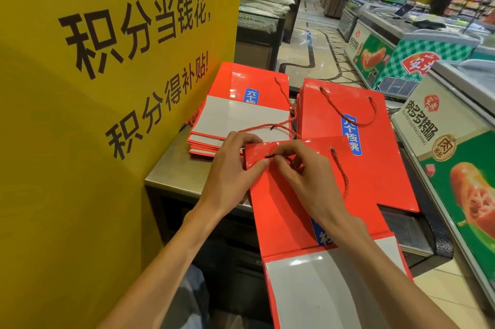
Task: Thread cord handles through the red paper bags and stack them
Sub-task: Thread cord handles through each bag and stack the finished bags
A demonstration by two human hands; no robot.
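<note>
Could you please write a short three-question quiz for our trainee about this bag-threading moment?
1. True or false: the right hand pinches the cord tip at the eyelet.
2. Which stack already shows a threaded handle: A, the right stack, or B, neither?
3. What does the left hand grip?

Key: 1 true; 2 A; 3 the top edge of the held bag.

Steel counter (171, 168) – two stacks of red bags (241, 103) on it
</note>
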